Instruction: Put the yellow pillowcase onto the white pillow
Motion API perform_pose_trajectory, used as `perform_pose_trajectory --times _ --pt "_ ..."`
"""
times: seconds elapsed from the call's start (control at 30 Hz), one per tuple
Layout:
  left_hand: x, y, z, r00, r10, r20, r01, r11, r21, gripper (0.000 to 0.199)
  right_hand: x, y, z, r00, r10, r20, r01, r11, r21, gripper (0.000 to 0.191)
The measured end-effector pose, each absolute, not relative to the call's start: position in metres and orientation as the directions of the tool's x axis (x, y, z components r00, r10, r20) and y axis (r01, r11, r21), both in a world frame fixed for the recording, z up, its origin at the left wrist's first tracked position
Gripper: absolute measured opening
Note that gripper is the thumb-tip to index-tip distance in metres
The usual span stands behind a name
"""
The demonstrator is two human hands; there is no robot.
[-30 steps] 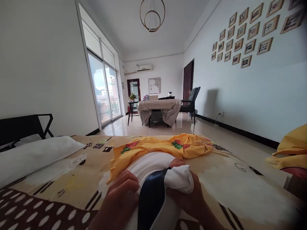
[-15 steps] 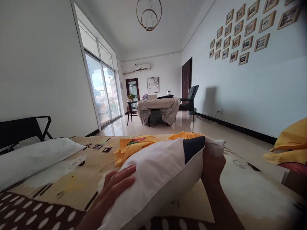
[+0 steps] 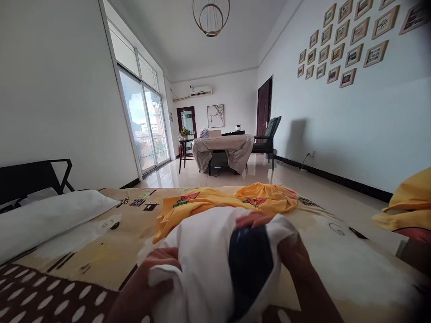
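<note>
A white pillow (image 3: 205,255) with a dark blue patch (image 3: 251,264) is held low in the middle, above the patterned bed sheet (image 3: 101,251). My left hand (image 3: 160,273) grips its left side, fingers wrapped round a fold of white fabric. At the upper right corner my right hand (image 3: 289,242) is closed on the pillow, partly covered by the white cloth, with some fingers over the top of the blue patch. Just beyond the pillow lies a crumpled yellow cloth (image 3: 202,199) with watermelon prints.
Another white pillow (image 3: 57,215) rests at the left of the bed, near a black frame (image 3: 30,179). More yellow fabric (image 3: 412,193) is at the right edge. Past the bed stand a covered table (image 3: 222,142) and a dark chair (image 3: 269,137).
The pillow has turned, bringing its blue patch nearer and lower. My left hand has gone from resting flat on it to gripping its side. More of the yellow cloth shows.
</note>
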State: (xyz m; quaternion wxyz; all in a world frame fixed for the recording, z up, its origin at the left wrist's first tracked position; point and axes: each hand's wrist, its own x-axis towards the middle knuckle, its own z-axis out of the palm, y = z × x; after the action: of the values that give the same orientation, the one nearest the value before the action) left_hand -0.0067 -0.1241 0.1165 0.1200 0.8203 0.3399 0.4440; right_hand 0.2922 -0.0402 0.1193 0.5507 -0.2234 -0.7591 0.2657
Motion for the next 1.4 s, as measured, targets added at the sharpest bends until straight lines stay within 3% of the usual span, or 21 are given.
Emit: perform_pose_trajectory --times 0.07,0.13,0.27,0.37,0.5,0.77,0.87,1.0,1.07,1.2,1.3,1.4 --pt "0.01 -0.127 0.117 0.466 0.703 0.537 0.422 -0.71 0.564 0.053 0.28 -0.055 0.125 -0.504 0.566 0.653 0.093 0.787 -0.611 0.048" --pt "0.023 -0.131 0.117 0.477 0.709 0.52 0.419 -0.703 0.574 0.052 0.266 -0.065 0.13 -0.691 0.492 0.53 0.135 0.808 -0.574 0.045" --pt "0.033 -0.138 0.118 0.339 0.6 0.725 0.457 -0.779 0.43 0.049 0.242 -0.069 0.126 -0.901 0.314 0.298 0.095 0.815 -0.572 0.044" --pt "0.032 -0.139 0.118 0.301 0.528 0.794 0.423 -0.82 0.385 0.04 0.231 -0.065 0.117 -0.937 0.245 0.249 0.065 0.823 -0.565 0.048" --pt "0.034 -0.136 0.113 0.381 0.583 0.717 0.329 -0.811 0.484 0.035 0.229 -0.06 0.115 -0.949 0.198 0.245 0.026 0.825 -0.565 0.053" --pt "0.032 -0.129 0.11 0.303 0.818 0.489 0.536 -0.57 0.622 0.043 0.237 -0.051 0.117 -0.949 0.214 0.232 -0.006 0.723 -0.69 0.05" --pt "0.03 -0.122 0.112 0.3 0.894 0.334 0.624 -0.449 0.64 0.048 0.234 -0.052 0.114 -0.912 0.25 0.325 -0.05 0.719 -0.693 0.048" --pt "0.031 -0.111 0.107 0.427 0.892 0.152 0.631 -0.414 0.656 0.047 0.228 -0.055 0.113 -0.78 0.326 0.533 -0.053 0.815 -0.576 0.046" --pt "0.036 -0.11 0.103 0.366 0.912 0.183 0.641 -0.39 0.661 0.042 0.227 -0.056 0.113 -0.752 0.351 0.558 -0.021 0.833 -0.552 0.044" --pt "0.05 -0.112 0.095 0.053 0.917 0.395 0.637 -0.336 0.694 0.036 0.225 -0.057 0.114 -0.776 0.35 0.525 -0.004 0.83 -0.558 0.041" --pt "0.055 -0.113 0.091 -0.007 0.828 0.561 0.607 -0.443 0.66 0.037 0.222 -0.058 0.114 -0.8 0.302 0.519 -0.033 0.84 -0.541 0.04" --pt "0.054 -0.114 0.09 -0.016 0.777 0.63 0.6 -0.496 0.627 0.04 0.22 -0.058 0.113 -0.81 0.292 0.508 -0.027 0.847 -0.531 0.041"
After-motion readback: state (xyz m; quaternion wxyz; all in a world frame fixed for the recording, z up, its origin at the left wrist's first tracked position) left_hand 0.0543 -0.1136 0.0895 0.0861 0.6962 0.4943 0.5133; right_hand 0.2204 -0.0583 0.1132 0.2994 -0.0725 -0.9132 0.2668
